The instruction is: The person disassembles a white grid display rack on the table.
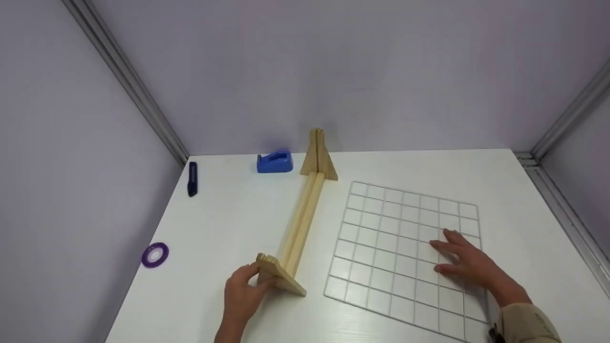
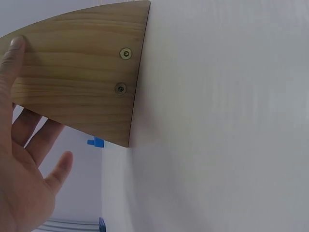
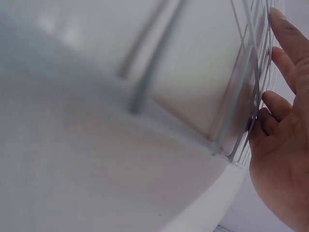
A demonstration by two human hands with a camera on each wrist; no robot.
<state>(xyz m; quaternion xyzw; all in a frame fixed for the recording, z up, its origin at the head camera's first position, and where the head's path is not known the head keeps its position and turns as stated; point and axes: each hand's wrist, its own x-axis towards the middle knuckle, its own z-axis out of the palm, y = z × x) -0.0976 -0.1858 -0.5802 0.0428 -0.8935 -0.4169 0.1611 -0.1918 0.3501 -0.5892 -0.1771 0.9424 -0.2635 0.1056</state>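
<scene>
**Steadying the wooden stand beside the wire grid**

We see the left hand at the near end of the long wooden stand, thumb and fingers laid against its triangular end plate. From the left wrist view the fingers look fairly straight, resting on the plate rather than wrapped round it. The stand lies lengthwise across the white worktop, its far end plate upright near the back wall.

The right hand lies flat on the white wire grid, fingers spread and released, pressing on the wires near its right edge. The grid lies flat on the worktop just beside the stand, not touching it.

To do this well, in our judgement, we should keep the near plate square and still, and slip the fingertips under the grid's edge before lifting, since flat wire is hard to catch.

A blue tape dispenser, a dark marker and a purple tape roll lie well apart to the left.
</scene>
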